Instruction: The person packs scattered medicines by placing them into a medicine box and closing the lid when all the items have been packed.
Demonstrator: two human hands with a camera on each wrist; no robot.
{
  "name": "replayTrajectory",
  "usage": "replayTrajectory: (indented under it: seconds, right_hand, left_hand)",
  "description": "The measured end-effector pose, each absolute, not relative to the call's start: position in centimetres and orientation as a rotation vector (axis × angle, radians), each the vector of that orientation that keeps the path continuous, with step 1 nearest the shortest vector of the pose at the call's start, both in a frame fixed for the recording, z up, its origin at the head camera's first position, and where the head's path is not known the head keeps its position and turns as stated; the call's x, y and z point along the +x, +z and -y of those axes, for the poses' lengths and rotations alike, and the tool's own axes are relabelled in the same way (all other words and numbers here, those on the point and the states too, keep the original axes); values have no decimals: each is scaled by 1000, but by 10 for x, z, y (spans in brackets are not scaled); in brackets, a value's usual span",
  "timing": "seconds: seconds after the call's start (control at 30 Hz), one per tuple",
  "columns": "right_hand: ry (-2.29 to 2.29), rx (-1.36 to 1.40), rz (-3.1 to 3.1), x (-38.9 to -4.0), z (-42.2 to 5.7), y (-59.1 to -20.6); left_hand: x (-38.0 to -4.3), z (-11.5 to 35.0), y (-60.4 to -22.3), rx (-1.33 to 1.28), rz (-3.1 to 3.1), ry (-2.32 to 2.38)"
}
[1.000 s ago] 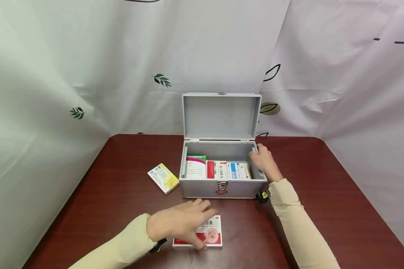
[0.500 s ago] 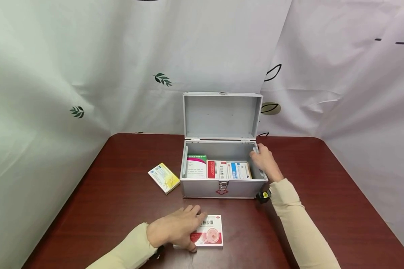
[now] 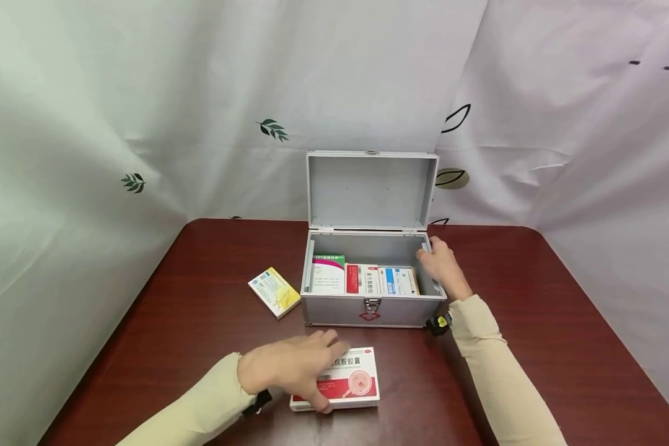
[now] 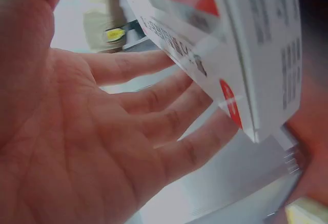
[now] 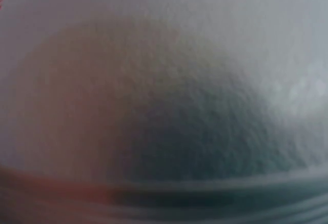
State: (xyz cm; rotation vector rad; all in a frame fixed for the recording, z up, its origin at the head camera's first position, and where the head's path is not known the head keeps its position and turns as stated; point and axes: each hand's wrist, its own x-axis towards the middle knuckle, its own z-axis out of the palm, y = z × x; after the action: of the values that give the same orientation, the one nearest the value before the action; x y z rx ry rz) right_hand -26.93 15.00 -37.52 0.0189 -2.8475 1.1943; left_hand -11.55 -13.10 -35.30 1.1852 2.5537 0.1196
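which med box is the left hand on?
The red-and-white box lying flat in front of the case; left hand grips its left end. The yellow box lies untouched left of the case; the others stand inside.

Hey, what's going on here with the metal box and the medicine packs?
A person sits at a dark red table with an open silver case before them. The left hand grips a red and white medicine box, thumb under its near edge, lifting that side off the table. The right hand rests on the case's right rim. Three boxes stand inside the case, and a yellow box lies to its left.
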Motion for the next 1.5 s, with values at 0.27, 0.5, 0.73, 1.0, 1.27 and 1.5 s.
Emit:
replayTrajectory:
  seconds: [0.27,0.5,0.73,1.0,1.27,1.5]
  right_hand:
    - [1206,29,2854,-268,-154,-371]
    - [1193,17,2843,-267,-155,-374]
    - [1192,-2,2839,-266,-157,-373]
    - [1203,17,2840,-267,-155,-373]
    - [1206,14,2846,-269,-153,-373]
    - [1236,22,2857,-268,-150,-375]
  left_hand:
    - [-126,123,-300,1266,-2612,124]
    - [-152,105,-274,1131,-2877,211]
    - [-177,83,-262,613,-3027,470]
    - [-207,66,-259,389,-2958,538]
    - [-240,54,-260,184,-2672,363]
    - [-253,50,-272,96,-2583,384]
